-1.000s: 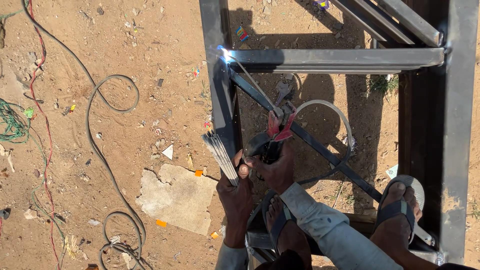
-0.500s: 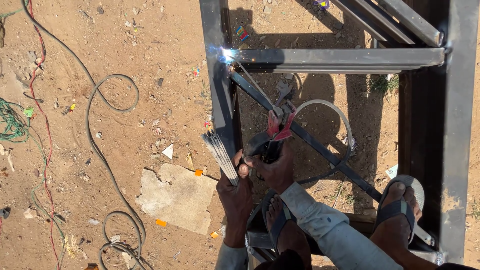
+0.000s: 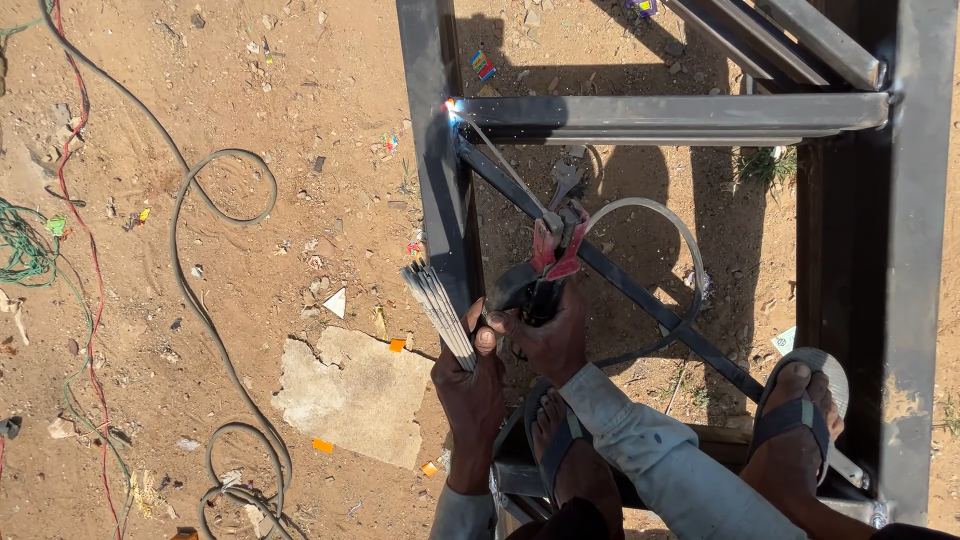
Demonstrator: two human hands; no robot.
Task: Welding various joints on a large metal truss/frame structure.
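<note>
My right hand (image 3: 548, 338) grips a red-jawed electrode holder (image 3: 553, 256). Its thin welding rod (image 3: 505, 168) reaches up and left to a bright spark (image 3: 451, 107) at the joint where the upright steel bar (image 3: 432, 150) meets the horizontal steel bar (image 3: 670, 115). My left hand (image 3: 472, 385) sits just left of the right one and holds a bundle of spare grey welding rods (image 3: 438, 311) that fan upward. Both sleeves are grey. My feet in sandals (image 3: 795, 420) rest on the lower part of the frame.
A steel frame (image 3: 915, 250) stands over sandy ground. A diagonal brace (image 3: 640, 290) crosses it, and a grey cable (image 3: 660, 215) loops from the holder. Dark cable (image 3: 195, 290), a red wire (image 3: 85, 260) and green wire (image 3: 25, 245) lie left. A flat stone slab (image 3: 350, 395) sits near my left hand.
The spark at the joint stays lit and has dimmed slightly. Both hands hold nearly still; the rod tip stays at the corner joint.
</note>
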